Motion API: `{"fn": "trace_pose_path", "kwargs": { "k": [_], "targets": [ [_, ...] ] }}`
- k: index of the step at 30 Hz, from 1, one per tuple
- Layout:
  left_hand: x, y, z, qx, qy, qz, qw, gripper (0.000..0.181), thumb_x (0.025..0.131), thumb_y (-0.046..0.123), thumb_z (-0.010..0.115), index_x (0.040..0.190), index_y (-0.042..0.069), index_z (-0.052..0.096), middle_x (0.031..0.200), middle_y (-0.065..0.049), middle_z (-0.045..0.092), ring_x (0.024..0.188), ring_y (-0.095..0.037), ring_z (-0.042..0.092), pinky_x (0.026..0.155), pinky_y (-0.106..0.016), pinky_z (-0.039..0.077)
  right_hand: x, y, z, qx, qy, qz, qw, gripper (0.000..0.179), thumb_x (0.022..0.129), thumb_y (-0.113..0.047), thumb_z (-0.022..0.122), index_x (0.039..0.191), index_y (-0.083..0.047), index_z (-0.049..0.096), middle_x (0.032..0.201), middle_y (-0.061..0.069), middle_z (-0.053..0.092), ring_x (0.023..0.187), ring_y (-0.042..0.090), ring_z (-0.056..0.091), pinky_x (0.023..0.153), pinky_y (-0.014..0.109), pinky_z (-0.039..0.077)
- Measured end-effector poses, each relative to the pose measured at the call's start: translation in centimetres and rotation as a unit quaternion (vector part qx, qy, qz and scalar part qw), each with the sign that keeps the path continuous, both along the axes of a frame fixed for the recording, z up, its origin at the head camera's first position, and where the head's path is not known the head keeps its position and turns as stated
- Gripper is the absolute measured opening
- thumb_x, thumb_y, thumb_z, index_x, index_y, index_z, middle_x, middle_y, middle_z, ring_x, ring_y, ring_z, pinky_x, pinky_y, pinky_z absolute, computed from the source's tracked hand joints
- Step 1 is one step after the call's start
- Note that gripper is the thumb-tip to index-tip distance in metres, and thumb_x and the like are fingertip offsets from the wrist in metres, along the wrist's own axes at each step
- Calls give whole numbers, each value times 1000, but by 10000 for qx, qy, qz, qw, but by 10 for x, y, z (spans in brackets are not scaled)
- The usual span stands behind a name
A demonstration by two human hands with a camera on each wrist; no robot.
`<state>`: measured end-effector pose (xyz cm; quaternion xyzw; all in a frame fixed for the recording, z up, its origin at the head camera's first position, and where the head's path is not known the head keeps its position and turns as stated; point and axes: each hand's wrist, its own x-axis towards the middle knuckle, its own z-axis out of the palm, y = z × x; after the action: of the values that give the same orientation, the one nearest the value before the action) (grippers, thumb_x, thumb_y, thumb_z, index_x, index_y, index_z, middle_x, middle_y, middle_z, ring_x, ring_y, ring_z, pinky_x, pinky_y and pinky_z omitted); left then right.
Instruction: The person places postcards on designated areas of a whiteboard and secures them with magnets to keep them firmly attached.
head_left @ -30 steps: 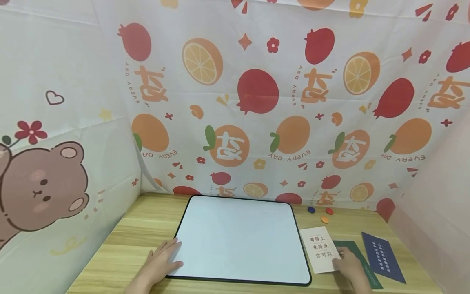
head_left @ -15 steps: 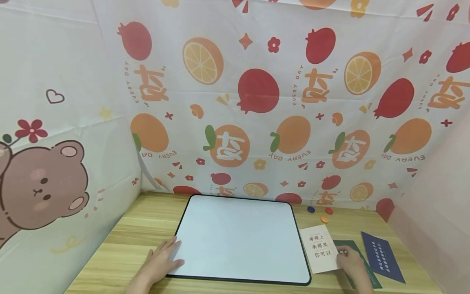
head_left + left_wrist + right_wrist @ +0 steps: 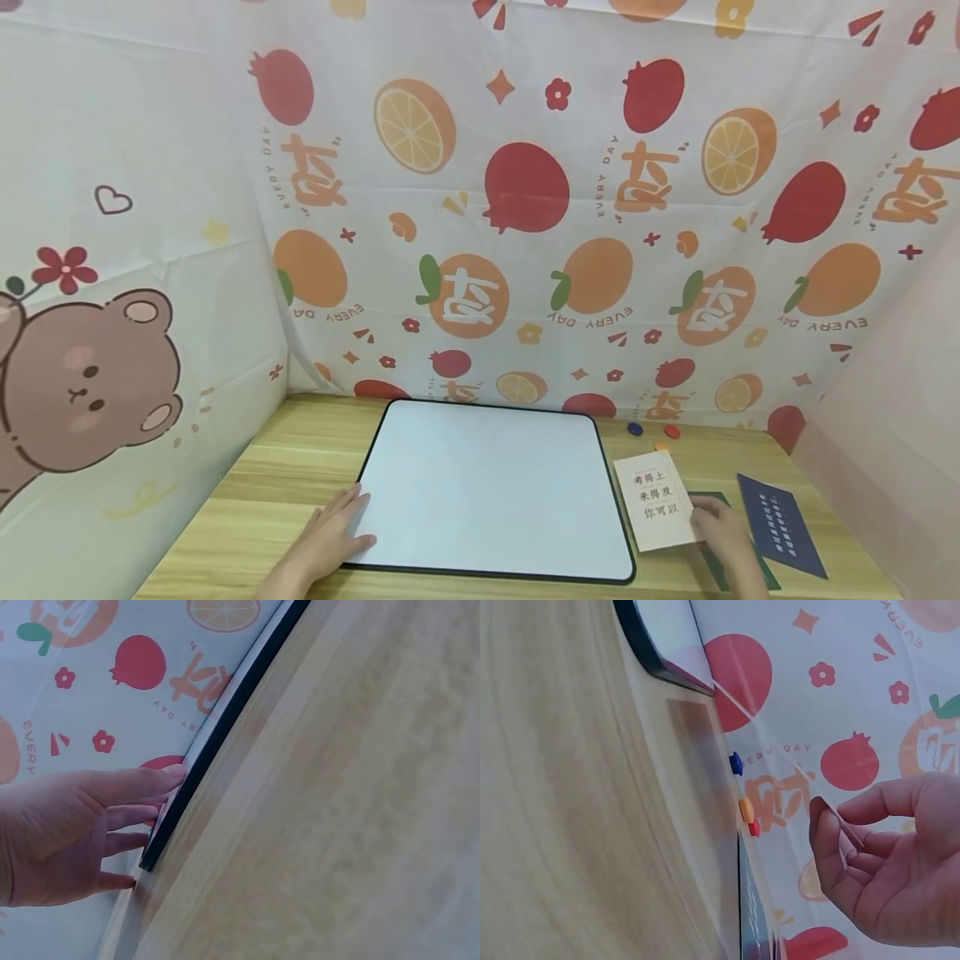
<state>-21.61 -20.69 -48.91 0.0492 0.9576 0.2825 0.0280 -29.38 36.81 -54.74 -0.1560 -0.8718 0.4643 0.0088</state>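
A white board point(image 3: 495, 492) with a dark rim lies on the wood-grain table. My left hand point(image 3: 322, 542) rests at its left edge, fingers straight and spread; in the left wrist view, the left hand's fingertips point(image 3: 175, 771) touch the dark rim. My right hand point(image 3: 723, 537) pinches a cream card point(image 3: 655, 504) printed with Chinese characters by its right edge, between thumb and fingers. The card is raised off the table to the right of the board. Edge-on in the right wrist view, it shows as a thin line above its shadow point(image 3: 697, 742).
Under the right hand lies a green card point(image 3: 714, 568), partly hidden. A navy card point(image 3: 782, 525) with white writing is farther right. Blue point(image 3: 635, 429), red point(image 3: 672, 431) and orange point(image 3: 662, 447) round magnets sit behind the cream card. A fruit-print cloth point(image 3: 525, 275) hangs behind the table.
My right hand has lifted the cream card slightly up and away from me; it now overlaps the orange magnet in the head view. My left hand and the board have stayed put.
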Motion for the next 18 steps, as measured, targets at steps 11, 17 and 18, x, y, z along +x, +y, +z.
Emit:
{"fn": "trace_pose_path", "kwargs": {
  "k": [11, 17, 18],
  "targets": [
    [6, 4, 1, -51, 59, 16, 10000, 63, 78, 25, 71, 125, -10, 48, 137, -30, 33, 124, -52, 24, 95, -69, 14, 40, -48, 73, -996, -113, -100, 9949, 47, 90, -13, 41, 129, 12, 36, 115, 26, 48, 84, 22, 56, 68, 30, 51],
    [8, 5, 2, -85, 183, 4, 9998, 62, 77, 25, 72, 124, -9, 49, 136, -30, 34, 124, -52, 25, 95, -69, 15, 41, -57, 77, -1288, -38, -100, 9916, 46, 91, -14, 43, 128, 14, 37, 113, 24, 51, 83, 19, 58, 70, 31, 52],
    [9, 5, 1, -86, 194, 6, 9998, 62, 77, 25, 72, 124, -9, 49, 136, -30, 34, 124, -52, 25, 95, -69, 15, 41, -57, 77, -1369, 5, -73, 9906, 46, 90, -14, 43, 127, 14, 37, 111, 23, 52, 83, 18, 58, 71, 32, 52]
  ]
}}
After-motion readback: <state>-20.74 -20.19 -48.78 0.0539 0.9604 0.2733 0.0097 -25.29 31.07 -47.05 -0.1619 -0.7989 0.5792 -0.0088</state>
